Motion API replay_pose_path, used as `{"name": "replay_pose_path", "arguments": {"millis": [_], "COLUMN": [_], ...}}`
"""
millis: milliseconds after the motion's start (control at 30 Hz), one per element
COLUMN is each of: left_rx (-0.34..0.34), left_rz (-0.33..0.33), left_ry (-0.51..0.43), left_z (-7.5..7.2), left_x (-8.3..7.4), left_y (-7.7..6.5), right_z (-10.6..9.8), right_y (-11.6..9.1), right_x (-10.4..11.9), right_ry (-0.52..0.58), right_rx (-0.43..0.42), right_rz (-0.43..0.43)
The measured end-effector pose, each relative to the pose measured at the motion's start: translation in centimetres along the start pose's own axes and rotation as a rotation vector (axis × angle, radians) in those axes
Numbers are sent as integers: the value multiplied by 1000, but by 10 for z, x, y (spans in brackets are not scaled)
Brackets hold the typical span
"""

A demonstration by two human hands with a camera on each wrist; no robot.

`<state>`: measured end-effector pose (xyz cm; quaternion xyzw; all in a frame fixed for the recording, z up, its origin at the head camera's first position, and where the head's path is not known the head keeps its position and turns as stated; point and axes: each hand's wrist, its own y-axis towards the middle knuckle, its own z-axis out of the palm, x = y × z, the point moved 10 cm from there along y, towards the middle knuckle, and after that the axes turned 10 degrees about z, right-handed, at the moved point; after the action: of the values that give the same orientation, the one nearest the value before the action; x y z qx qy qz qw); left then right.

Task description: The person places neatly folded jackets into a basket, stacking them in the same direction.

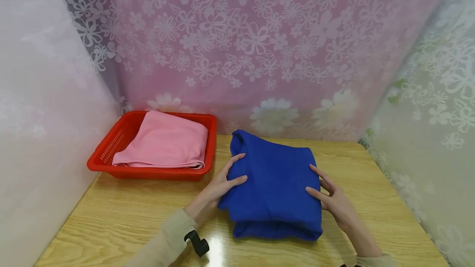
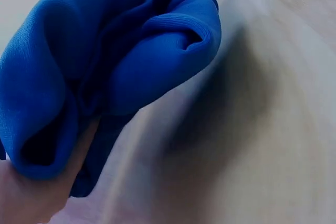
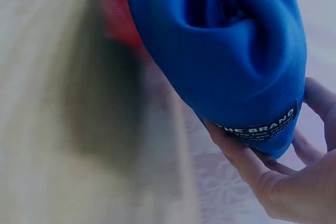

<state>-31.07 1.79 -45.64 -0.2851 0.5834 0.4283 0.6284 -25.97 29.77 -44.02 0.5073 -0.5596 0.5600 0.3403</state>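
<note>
A folded blue garment (image 1: 276,180) is held between both hands at the middle right of the table, its layers stacked and its front edge bulging. My left hand (image 1: 219,186) grips its left side, thumb and a finger lying on top, the other fingers hidden beneath. On the opposite side, my right hand (image 1: 335,203) holds the edge between thumb and fingers. Loose rolled folds of the garment (image 2: 157,51) show in the left wrist view. A dark label with white lettering (image 3: 262,127) sits beside the right fingers. Shadows in both wrist views show the garment raised off the table.
A red plastic basket (image 1: 100,158) stands at the back left, with a folded pink garment (image 1: 170,141) lying in it. The wooden table (image 1: 375,201) meets a pink floral curtain (image 1: 237,52) behind and pale sheets at both sides.
</note>
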Motion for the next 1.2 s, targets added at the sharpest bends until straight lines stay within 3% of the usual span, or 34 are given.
{"name": "replay_pose_path", "arguments": {"millis": [233, 500, 733, 1000, 1200], "left_rx": [-16, 19, 29, 12, -50], "left_rz": [44, 26, 39, 62, 79], "left_ry": [63, 46, 104, 133, 207], "left_z": [-2, -9, -27, -72, -132], "left_x": [-49, -73, -96, -139, -169], "left_y": [1, -3, -5, -10, -24], "right_z": [-2, 1, 15, 54, 105], "right_y": [-8, -9, -1, 30, 58], "right_x": [35, 57, 82, 121, 148], "right_ry": [-35, -68, -67, 25, 144], "right_rx": [3, 29, 77, 117, 166], "right_rz": [-74, -95, -136, -165, -188]}}
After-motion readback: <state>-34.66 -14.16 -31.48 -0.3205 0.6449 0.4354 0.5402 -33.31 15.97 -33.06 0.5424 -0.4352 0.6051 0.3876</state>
